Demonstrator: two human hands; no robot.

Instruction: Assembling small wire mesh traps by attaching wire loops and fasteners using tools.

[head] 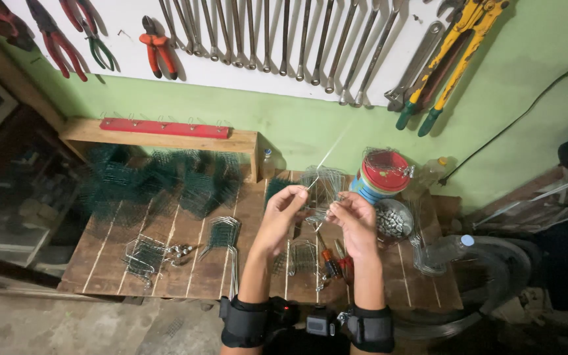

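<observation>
Wire piece (322, 187) held above wooden table (165, 253), green wall (297, 125).

We count two hands, left (281, 213) and right (355, 220), one red-lidded tin (381, 174), one bowl of small metal pieces (392, 221), two clear plastic bottles (447, 248) (267, 164), and one yellow-handled bolt cutter (451, 59).

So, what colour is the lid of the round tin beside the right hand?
Red; the lid shows in the head view, just beyond the right hand.

Both forearms rise from the bottom centre of the frame, wearing black wristbands. The left hand (283, 217) and right hand (355, 222) meet mid-frame, fingers (295, 194) curled in pinches.
</observation>
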